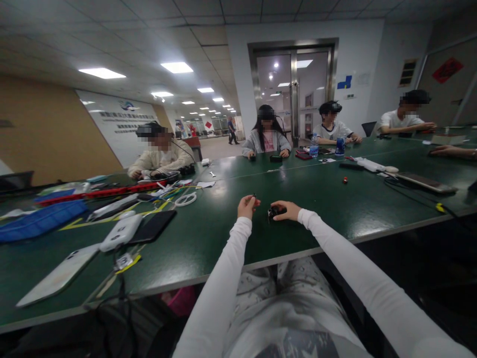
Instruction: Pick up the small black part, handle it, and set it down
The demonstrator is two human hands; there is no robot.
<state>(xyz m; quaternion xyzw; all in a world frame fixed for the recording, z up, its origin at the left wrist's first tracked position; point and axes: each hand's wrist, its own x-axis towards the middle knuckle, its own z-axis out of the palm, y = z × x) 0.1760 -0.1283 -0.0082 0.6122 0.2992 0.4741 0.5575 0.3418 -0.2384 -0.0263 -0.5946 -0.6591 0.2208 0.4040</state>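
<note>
Over the green table point(208, 238), my left hand point(246, 206) is pinched closed with its fingertips together. A tiny dark tip shows at the fingers; its kind is too small to make out. To its right, my right hand point(287, 211) is wrapped round a small black box-like object point(274, 213) with some shiny detail on its near side. That object is at the tabletop, and I cannot tell whether it rests there. A short gap separates the two hands.
On the left lie a white phone point(59, 273), a white case point(121, 232), a black phone point(153, 226), a blue tray point(42, 221) and cables. A small red object point(345, 180) and a power strip point(372, 165) lie to the right. Several people sit around the table.
</note>
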